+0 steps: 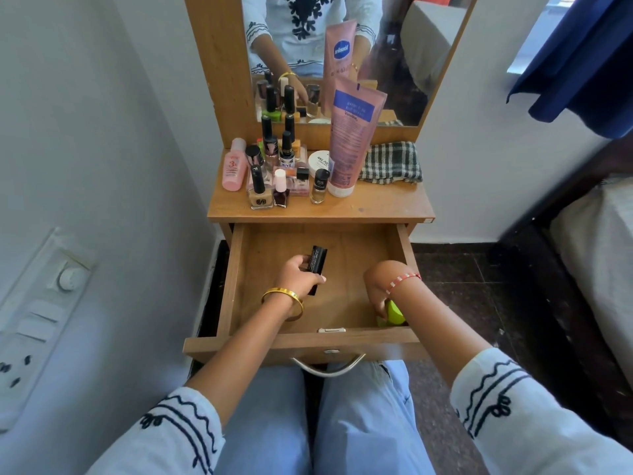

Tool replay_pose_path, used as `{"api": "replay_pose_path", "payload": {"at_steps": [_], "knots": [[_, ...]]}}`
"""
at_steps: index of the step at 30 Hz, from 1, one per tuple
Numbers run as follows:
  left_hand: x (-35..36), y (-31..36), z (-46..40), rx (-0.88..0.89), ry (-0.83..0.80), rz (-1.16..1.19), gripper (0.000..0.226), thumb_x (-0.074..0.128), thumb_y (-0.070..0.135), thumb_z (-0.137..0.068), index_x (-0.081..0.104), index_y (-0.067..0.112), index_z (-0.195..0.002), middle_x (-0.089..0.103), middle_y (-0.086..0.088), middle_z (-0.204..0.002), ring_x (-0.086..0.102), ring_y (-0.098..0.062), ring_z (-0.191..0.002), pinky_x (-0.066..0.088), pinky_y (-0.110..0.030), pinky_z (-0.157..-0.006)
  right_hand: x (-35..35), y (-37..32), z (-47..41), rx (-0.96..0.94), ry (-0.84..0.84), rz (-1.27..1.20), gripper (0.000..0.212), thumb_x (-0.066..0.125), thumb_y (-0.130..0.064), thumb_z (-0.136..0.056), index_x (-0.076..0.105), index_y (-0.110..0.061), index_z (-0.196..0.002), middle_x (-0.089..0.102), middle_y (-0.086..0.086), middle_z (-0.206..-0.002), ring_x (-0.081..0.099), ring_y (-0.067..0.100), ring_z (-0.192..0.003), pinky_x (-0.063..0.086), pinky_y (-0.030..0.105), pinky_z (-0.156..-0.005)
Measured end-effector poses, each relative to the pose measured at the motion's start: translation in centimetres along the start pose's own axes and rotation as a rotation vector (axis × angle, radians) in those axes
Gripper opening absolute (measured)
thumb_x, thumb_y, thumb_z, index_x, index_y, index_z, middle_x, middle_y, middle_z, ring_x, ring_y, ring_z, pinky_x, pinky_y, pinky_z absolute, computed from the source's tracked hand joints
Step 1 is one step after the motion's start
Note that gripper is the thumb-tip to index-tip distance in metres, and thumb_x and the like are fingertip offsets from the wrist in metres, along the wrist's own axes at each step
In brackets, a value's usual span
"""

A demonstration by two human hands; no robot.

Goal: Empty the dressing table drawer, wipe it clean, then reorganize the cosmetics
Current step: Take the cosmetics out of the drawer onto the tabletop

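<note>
Left hand [298,273] grips a black case [317,265] over the drawer [236,269]; right hand [378,289] pinches a half-hidden green bottle [394,313].

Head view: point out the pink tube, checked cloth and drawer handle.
Pink tube [349,145], head view, middle of its printed body.
Checked cloth [390,162], head view, centre of the folded top.
Drawer handle [328,366], head view, middle of the metal bar.
</note>
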State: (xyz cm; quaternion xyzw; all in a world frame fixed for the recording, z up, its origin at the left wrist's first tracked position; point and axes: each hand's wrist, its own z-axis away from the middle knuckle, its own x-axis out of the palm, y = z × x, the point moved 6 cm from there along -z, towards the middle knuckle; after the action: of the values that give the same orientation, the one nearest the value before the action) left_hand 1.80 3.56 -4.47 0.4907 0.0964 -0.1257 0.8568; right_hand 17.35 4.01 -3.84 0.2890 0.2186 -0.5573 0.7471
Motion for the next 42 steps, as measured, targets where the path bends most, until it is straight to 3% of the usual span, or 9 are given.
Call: {"api": "replay_pose_path", "payload": {"at_steps": [9,12,15,17,20,24,32,38,42], "knots": [[-0.6,-0.5,0.2,-0.038,0.062,0.065,0.059,0.067,-0.001,-0.077,0.047,0.005,-0.131,0.055,-0.015,-0.128,0.053,-0.030,-0.113,0.043,-0.029,-0.081,-4.0,-1.3,-0.6,-0.101,0.276,-0.450,0.024,0.067,-0.025,-0.081,0.060,-0.008,-0.096,0.057,0.006,-0.086,0.055,0.022,-0.077,0.045,0.025,-0.060],[-1.4,-0.7,0.1,-0.037,0.103,0.074,0.059,0.069,-0.003,-0.075,0.049,0.004,-0.130,0.055,-0.015,-0.129,0.052,-0.030,-0.117,0.040,-0.028,-0.084,-3.4,-1.3,-0.2,-0.181,0.158,-0.643,0.043,0.074,-0.023,-0.076,0.057,-0.010,-0.113,0.055,0.007,-0.096,0.063,0.026,-0.075,0.053,0.027,-0.061],[-1.9,-0.7,0.0,-0.018,0.115,0.080,0.059,0.071,-0.001,-0.074,0.050,0.004,-0.129,0.057,-0.015,-0.127,0.053,-0.030,-0.116,0.042,-0.034,-0.094,-2.7,-1.7,0.0,-0.235,0.109,-0.628,0.051,0.076,-0.009,-0.073,0.056,-0.006,-0.120,0.057,0.013,-0.101,0.068,0.033,-0.079,0.054,0.028,-0.060],[-2.0,-0.4,0.2,0.010,0.123,0.079,0.058,0.072,0.000,-0.073,0.053,0.005,-0.127,0.059,-0.015,-0.124,0.055,-0.030,-0.114,0.044,-0.036,-0.097,-2.8,-1.8,-0.1,-0.231,0.176,-0.637,0.045,0.074,-0.005,-0.073,0.059,-0.004,-0.116,0.062,0.013,-0.099,0.066,0.024,-0.064,0.052,0.024,-0.054],[-2.1,-0.1,0.4,0.047,0.136,0.099,0.051,0.073,0.002,-0.072,0.057,0.005,-0.121,0.062,-0.016,-0.118,0.058,-0.031,-0.107,0.048,-0.044,-0.096,-3.4,-1.8,-0.1,-0.233,0.266,-0.755,0.039,0.074,-0.004,-0.073,0.057,-0.003,-0.109,0.064,0.014,-0.103,0.067,0.023,-0.068,0.056,0.028,-0.059],[-2.9,0.4,0.6,0.092,0.191,0.111,0.039,0.073,0.007,-0.074,0.061,0.007,-0.111,0.064,-0.016,-0.111,0.060,-0.031,-0.103,0.051,-0.047,-0.092,-4.7,-1.8,0.8,-0.257,0.356,-0.950,0.039,0.075,-0.006,-0.073,0.050,-0.008,-0.103,0.063,0.012,-0.093,0.060,0.015,-0.056,0.052,0.025,-0.055],[-2.9,5.3,2.2,0.315,0.272,0.124,0.041,0.072,0.009,-0.076,0.058,0.007,-0.115,0.067,-0.009,-0.106,0.059,-0.017,-0.090,0.046,-0.027,-0.081,-7.9,1.3,4.3,-0.258,0.654,-1.214,0.047,0.072,-0.015,-0.079,0.050,-0.012,-0.120,0.060,0.006,-0.095,0.060,0.013,-0.060,0.052,0.019,-0.054],[-1.3,9.2,2.4,0.431,0.264,0.109,0.041,0.072,0.005,-0.075,0.058,0.005,-0.113,0.068,-0.012,-0.107,0.060,-0.015,-0.089,0.047,-0.024,-0.079,-9.4,4.9,5.5,-0.169,1.013,-1.253,0.028,0.073,-0.021,-0.078,0.053,-0.018,-0.098,0.059,-0.001,-0.081,0.062,0.023,-0.075,0.054,0.035,-0.067],[-0.7,9.8,1.9,0.434,0.283,0.104,0.041,0.071,0.004,-0.075,0.058,0.005,-0.115,0.067,-0.011,-0.108,0.060,-0.016,-0.091,0.046,-0.024,-0.081,-10.1,5.9,5.0,-0.106,1.097,-1.193,0.032,0.073,-0.021,-0.079,0.057,-0.011,-0.104,0.056,0.000,-0.085,0.051,0.014,-0.076,0.039,0.018,-0.057]]}}
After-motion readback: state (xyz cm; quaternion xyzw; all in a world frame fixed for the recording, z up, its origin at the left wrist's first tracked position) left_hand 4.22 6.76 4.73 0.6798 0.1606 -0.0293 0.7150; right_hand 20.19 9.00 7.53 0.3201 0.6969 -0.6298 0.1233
